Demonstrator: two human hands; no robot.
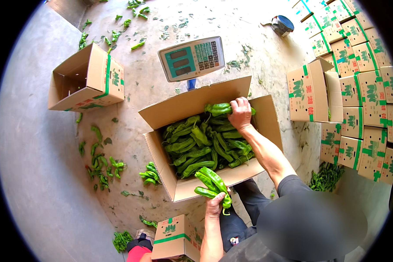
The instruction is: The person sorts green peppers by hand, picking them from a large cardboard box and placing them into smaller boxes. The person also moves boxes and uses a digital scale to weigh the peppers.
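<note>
Several long green peppers (pixel 213 181) are bunched in my left hand (pixel 214 204), just over the near edge of an open cardboard box (pixel 196 104). My right hand (pixel 240 113) grips another bunch of green peppers (pixel 217 108) at the box's far right corner, with tips showing on both sides of the fist. The box holds a thick layer of green peppers (pixel 193 150), mostly lying lengthwise. Its flaps are folded outward. Behind the box stands a digital scale display (pixel 191 59) on a blue post; whether the box rests on the scale is hidden.
An open box (pixel 85 78) lies left; another (pixel 309 91) stands right, before stacked taped boxes (pixel 347 121). Loose peppers (pixel 100 163) and leaves litter the concrete floor. Another person's red garment (pixel 139 253) shows beside a box (pixel 173 234) at the bottom. A black-topped container (pixel 281 25) stands far right.
</note>
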